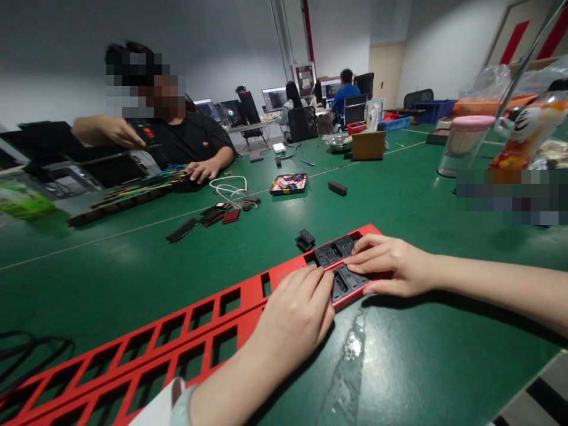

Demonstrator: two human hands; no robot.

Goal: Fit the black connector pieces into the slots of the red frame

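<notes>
A long red slotted frame (252, 288) runs diagonally across the green table, with open rectangular cells in two rows. Two black plastic inserts, a far one (327, 255) and a near one (355, 283), sit side by side in its right end. My left hand (295, 305) is closed over the frame, its fingertips bent against the left side of the near insert. Around the frame's right end lies my right hand (394, 266), fingertips pressed on the inserts and thumb along the near edge. Beyond the frame, loose black plastic pieces (305, 239) rest on the table.
Across the green table (444, 236), a person (186, 139) holds a black power tool (148, 139) over a wired strip (133, 192). Dark and red small blocks (217, 214), a parts tray (288, 183), a black block (337, 188) and a pink-lidded jar (468, 145) stand around.
</notes>
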